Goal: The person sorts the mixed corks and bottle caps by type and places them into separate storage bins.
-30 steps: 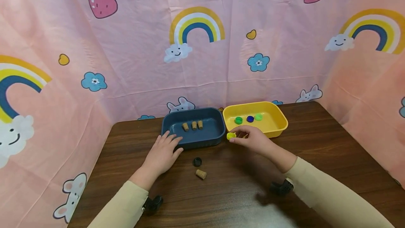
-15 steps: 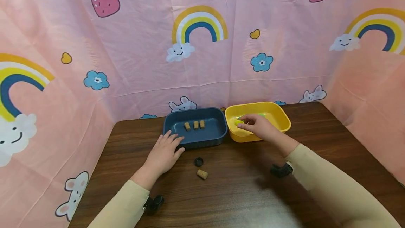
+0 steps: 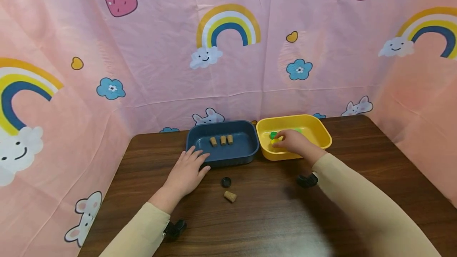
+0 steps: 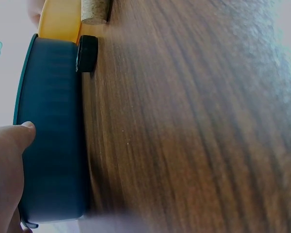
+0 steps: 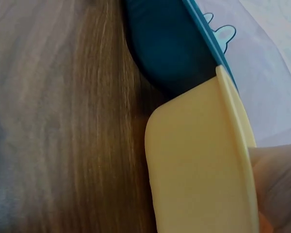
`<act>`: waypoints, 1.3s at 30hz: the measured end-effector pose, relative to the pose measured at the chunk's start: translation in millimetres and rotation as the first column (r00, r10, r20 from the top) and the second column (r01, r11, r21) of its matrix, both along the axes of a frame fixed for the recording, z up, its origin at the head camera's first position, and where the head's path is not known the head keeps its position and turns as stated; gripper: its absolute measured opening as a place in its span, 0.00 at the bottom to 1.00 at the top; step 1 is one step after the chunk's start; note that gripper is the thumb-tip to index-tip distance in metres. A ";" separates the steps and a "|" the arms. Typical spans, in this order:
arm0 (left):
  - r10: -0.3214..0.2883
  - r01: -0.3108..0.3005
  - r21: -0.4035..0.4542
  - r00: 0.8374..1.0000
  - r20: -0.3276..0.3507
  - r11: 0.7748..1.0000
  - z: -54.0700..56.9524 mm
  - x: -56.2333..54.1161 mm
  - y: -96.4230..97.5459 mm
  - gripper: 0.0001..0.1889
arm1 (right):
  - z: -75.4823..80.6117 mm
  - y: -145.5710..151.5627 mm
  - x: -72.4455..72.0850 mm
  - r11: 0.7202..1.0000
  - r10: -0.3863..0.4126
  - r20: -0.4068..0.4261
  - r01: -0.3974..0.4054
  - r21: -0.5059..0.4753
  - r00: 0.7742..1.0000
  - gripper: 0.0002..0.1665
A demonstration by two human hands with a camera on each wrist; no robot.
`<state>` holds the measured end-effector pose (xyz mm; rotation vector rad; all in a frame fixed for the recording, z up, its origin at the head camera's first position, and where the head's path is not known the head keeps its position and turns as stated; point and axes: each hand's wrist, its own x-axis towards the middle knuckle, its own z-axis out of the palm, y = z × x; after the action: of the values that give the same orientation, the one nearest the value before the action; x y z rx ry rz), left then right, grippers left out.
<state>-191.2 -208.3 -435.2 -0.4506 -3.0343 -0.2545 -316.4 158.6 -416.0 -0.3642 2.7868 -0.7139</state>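
Note:
My right hand [image 3: 294, 142] reaches down into the yellow bin [image 3: 323, 140], fingertips pinching a yellow bottle cap [image 3: 274, 141]. A green cap [image 3: 273, 135] lies just behind it, and a light green one [image 3: 298, 130] shows past the knuckles. In the right wrist view the bin's wall hides the fingertips. My left hand [image 3: 187, 171] rests with spread fingers at the front left rim of the dark blue bin [image 3: 232, 158]; its thumb lies against the outer wall in the left wrist view. Three corks [image 3: 223, 140] sit inside this bin.
In front of the blue bin, a black cap [image 3: 226, 182] and a loose cork [image 3: 230, 196] lie on the wooden table [image 3: 257, 217]. Both bins stand side by side near the back edge. A patterned pink curtain [image 3: 242, 78] hangs behind and along the sides.
My right hand has carried the yellow cap from in front of the yellow bin over its rim and lowered it inside. The left hand stays at the blue bin's rim.

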 end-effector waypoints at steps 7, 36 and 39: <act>0.000 0.000 -0.006 1.000 0.001 1.000 1.5 0.4 -0.1 0.27 | -3.8 -1.5 -11.0 0.996 -0.005 0.038 0.001 0.088 0.999 0.24; -0.008 0.008 0.006 1.000 -0.012 1.000 -3.7 -3.3 -1.3 0.27 | 12.1 15.4 7.9 0.991 -0.094 -0.011 0.093 -0.093 0.996 0.31; -0.006 0.006 0.009 1.000 -0.014 1.000 -4.9 -2.4 -1.5 0.27 | 14.0 16.1 20.9 0.981 -0.122 -0.067 0.110 -0.160 0.990 0.33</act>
<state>-193.6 -209.8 -440.1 -0.4592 -3.0172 -0.2637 -295.5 174.7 -402.0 -0.2642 2.8510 -0.9690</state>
